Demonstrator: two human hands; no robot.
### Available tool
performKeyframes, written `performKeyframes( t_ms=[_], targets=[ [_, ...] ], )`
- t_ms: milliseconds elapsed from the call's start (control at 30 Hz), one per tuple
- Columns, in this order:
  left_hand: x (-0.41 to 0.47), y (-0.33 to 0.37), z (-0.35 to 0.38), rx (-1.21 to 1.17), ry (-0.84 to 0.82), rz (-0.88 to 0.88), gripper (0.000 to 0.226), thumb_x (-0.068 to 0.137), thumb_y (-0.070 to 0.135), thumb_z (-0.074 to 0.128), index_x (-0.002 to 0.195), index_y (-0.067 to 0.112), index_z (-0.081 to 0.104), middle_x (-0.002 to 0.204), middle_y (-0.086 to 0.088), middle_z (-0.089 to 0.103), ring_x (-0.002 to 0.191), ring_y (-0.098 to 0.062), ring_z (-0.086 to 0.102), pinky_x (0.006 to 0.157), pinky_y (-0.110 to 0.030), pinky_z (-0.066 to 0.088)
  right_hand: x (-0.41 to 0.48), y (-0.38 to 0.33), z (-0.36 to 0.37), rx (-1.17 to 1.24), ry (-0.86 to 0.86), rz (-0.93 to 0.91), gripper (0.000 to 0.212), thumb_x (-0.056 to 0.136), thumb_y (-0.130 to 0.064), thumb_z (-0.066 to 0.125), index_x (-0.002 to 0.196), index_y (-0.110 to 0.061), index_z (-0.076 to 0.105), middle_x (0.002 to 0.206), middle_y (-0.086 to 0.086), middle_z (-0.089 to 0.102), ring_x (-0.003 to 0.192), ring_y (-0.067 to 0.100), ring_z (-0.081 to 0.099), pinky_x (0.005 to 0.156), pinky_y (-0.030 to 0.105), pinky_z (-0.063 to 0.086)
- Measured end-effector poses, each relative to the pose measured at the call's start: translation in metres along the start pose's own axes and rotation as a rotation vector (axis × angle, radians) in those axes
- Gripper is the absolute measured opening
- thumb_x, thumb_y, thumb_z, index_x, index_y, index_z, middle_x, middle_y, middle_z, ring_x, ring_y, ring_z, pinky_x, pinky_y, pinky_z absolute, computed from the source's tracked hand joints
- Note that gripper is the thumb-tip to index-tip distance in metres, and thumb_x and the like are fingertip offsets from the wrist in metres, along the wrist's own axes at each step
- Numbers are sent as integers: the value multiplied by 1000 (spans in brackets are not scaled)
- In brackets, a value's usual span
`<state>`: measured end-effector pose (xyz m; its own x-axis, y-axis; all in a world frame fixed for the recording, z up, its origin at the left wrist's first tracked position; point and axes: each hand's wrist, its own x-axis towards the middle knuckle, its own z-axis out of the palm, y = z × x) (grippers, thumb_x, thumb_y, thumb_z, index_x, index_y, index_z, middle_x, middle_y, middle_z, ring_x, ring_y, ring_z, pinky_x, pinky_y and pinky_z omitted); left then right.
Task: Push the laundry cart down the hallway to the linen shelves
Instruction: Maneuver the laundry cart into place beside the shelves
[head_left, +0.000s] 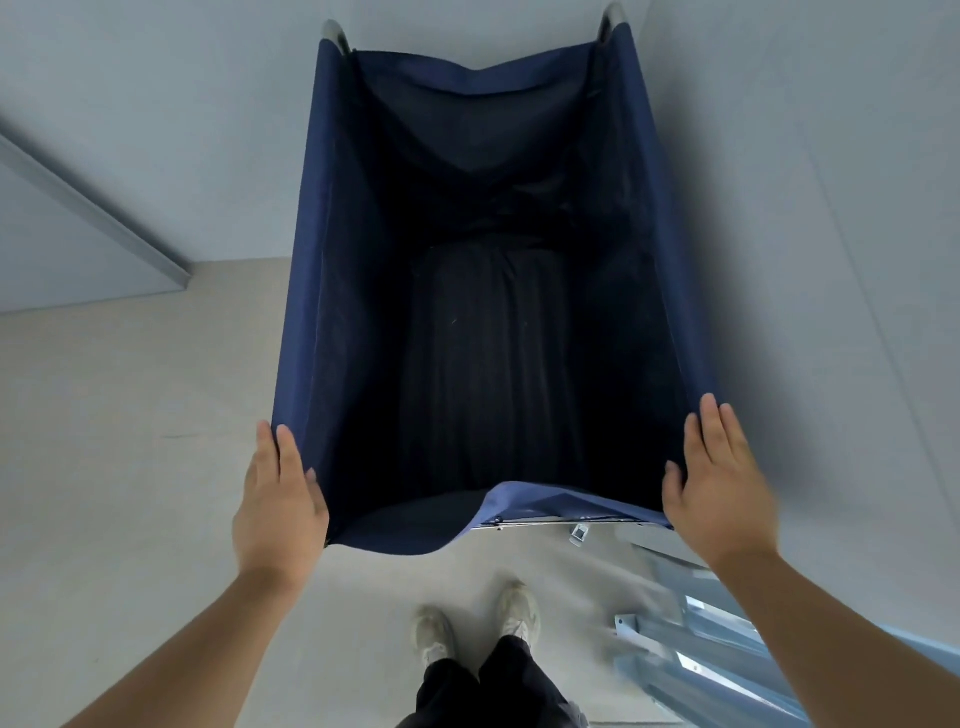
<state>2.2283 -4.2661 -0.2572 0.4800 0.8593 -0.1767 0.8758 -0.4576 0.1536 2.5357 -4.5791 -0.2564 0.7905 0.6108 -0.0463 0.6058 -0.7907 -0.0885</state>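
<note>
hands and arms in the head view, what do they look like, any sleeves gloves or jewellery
Both arms are bare from the bottom of the frame to the wrist, with no sleeves showing. The left hand and right hand wear no gloves, and no rings, watch or bands are visible. Fingers look short-nailed and unmarked. Lower down, the person wears dark trousers and pale, worn sneakers.

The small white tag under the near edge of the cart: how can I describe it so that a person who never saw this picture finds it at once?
Start from the big navy laundry cart filling the middle of the view. Follow its near edge toward the right hand, then look just below the fabric, over the pale floor. There hangs the small white tag, the only pale scrap beside dark cloth, left of the grey metal rails.
</note>
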Motion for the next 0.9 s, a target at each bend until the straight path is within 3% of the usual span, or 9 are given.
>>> performKeyframes(
  t_ms=[100, 167, 267, 333, 433, 633, 733, 900],
  targets=[
    [-1, -3, 0, 18, 1, 19, 65, 94, 25, 49, 147, 1, 21, 158, -18, 20, 137, -40, 35, 89, -56, 50, 0, -4, -4, -5, -8, 3, 58, 85, -15, 66, 136, 7, 50, 154, 19, 34, 143, 35, 33, 106, 48, 41],
    [-3, -1, -2, 83, 12, 50, 70, 92, 31, 53, 146, -3, 24, 155, -25, 23, 140, -41, 28, 100, -59, 40, 2, -8, -6, -16, -26, 19, 59, 85, -17, 65, 137, 4, 49, 155, 19, 33, 143, 35, 33, 108, 51, 38],
    [-3, 29, -10, 188, 36, 173, 73, 89, 45, 39, 144, -2, 30, 153, -28, 26, 142, -42, 22, 105, -61, 29, -2, -16, -9, 4, -12, 101, 60, 87, -19, 61, 141, 1, 45, 156, 19, 30, 144, 34, 33, 110, 53, 32],
    [2, 73, -12, 188, 30, 336, 72, 90, 47, 35, 146, 1, 30, 155, -26, 23, 144, -40, 22, 108, -59, 27, -9, -20, -8, 28, -13, 179, 62, 87, -21, 60, 143, -1, 43, 158, 18, 27, 145, 33, 30, 111, 53, 30],
    [5, 162, -5, 185, 18, 692, 67, 94, 41, 45, 148, 7, 27, 158, -22, 17, 146, -38, 19, 111, -55, 28, -22, -24, -6, 51, -39, 276, 69, 84, -23, 62, 146, -3, 38, 159, 19, 23, 146, 32, 27, 112, 53, 29],
    [6, 311, 16, 321, -47, 1268, 77, 93, 34, 48, 152, 18, -1, 160, -20, -8, 148, -36, 2, 116, -50, 21, -29, -60, -6, 161, -100, 493, 85, 85, -32, 55, 153, -1, 13, 162, 20, 5, 151, 33, 5, 119, 50, 15],
    [12, 349, 22, 406, -63, 1412, 85, 90, 24, 50, 151, 24, -10, 159, -19, -17, 148, -37, -7, 116, -50, 16, -26, -73, -8, 216, -83, 617, 91, 80, -35, 59, 152, 1, 16, 161, 22, 10, 150, 35, 9, 119, 50, 15],
    [18, 358, 33, 492, -185, 1472, 89, 88, 25, 51, 150, 27, -12, 160, -14, -18, 146, -37, -16, 117, -52, 10, -19, -80, -5, 266, -48, 728, 91, 75, -35, 59, 151, -1, 22, 160, 21, 17, 149, 35, 15, 118, 49, 16]
  ],
)
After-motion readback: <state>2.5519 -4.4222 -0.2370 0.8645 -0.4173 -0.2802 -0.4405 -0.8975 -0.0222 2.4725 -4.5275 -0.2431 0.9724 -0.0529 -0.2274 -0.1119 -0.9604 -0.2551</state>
